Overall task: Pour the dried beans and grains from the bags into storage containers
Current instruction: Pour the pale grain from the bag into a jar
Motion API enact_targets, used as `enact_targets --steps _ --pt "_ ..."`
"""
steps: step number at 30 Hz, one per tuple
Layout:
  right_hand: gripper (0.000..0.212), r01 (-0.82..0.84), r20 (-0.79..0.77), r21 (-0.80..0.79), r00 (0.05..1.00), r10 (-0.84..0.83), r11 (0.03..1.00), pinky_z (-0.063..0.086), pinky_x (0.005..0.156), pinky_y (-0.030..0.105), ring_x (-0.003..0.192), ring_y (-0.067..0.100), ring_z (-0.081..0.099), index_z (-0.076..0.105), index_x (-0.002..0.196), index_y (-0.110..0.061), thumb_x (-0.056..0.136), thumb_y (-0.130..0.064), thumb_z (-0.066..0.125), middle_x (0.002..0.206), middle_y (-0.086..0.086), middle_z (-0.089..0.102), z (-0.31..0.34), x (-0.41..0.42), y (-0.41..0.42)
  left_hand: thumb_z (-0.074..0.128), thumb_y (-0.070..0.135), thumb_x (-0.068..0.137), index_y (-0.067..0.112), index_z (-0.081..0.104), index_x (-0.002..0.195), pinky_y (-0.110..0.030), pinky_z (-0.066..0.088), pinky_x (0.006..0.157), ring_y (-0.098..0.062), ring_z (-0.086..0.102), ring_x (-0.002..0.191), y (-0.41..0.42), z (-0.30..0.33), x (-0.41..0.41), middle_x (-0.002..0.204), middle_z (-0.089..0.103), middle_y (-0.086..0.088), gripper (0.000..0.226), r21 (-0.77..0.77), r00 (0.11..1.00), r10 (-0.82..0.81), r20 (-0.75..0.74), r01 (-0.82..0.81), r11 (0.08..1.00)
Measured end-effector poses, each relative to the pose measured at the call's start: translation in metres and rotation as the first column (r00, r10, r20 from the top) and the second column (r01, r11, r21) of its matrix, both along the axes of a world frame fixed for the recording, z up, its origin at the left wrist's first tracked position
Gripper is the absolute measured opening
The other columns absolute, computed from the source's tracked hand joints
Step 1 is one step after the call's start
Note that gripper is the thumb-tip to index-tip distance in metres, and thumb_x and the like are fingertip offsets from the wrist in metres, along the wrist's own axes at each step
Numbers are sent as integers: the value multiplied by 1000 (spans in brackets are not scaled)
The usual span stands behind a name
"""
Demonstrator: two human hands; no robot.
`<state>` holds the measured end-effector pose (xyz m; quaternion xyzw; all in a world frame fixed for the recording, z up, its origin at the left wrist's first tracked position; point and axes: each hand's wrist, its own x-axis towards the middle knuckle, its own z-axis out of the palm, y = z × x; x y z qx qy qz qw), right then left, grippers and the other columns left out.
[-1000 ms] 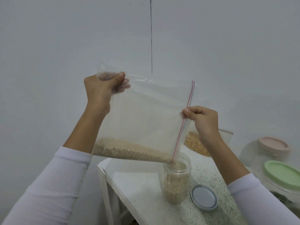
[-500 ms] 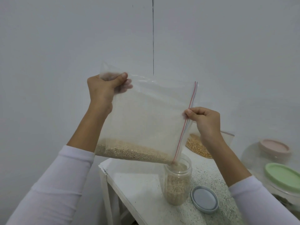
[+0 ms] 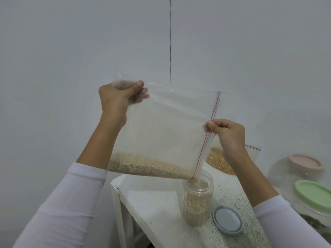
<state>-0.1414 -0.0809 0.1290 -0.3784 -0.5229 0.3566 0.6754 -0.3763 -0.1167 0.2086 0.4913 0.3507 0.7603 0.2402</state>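
While the left hand (image 3: 114, 99) has lifted its grip on the bag (image 3: 161, 133) corner slightly, the right hand (image 3: 227, 135) pinches the zip edge; below that grip, grain (image 3: 148, 167) slides into the jar (image 3: 198, 197) on the tabletop (image 3: 154, 203), about two-thirds full.

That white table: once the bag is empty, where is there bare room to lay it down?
The bare patch of table runs from its left edge to the open jar. Right of the jar it is crowded: grey lid, a bag of yellow kernels, and lidded containers at the far right.
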Motion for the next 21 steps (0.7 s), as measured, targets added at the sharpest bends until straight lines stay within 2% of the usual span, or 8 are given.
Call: enact_targets --steps 5,11,17,21 --pt "16 -4 -3 -14 1000 4 1000 40 61 -3 59 -1 62 69 70 -9 84 -1 66 59 -4 67 0 -2 -2 72 4 81 3 67 76 -23 54 56 -17 68 54 0 2 2 58 69 -3 7 6 1000 1 14 -1 1000" --pt "23 26 -13 -10 1000 -27 1000 39 63 -2 66 4 63 68 64 -13 83 -1 66 56 -7 67 2 1 -1 73 5 79 3 67 77 -23 54 57 -18 69 56 0 3 5 59 70 -3 7 3 1000 -9 -25 9 1000" --pt "17 -2 5 -13 1000 2 1000 39 60 -3 60 -3 61 69 68 -9 83 -1 66 56 -6 66 2 4 -3 72 4 80 2 67 76 -23 54 56 -17 68 54 2 1 3 58 69 -3 7 -8 1000 -16 4 16 1000" --pt "21 32 -27 -32 999 -32 999 40 63 -2 66 3 63 69 66 -12 84 -1 66 60 -3 67 0 4 -1 73 5 79 3 67 76 -24 54 56 -19 69 56 3 1 8 58 69 -3 6 -4 999 -31 -38 30 1000"
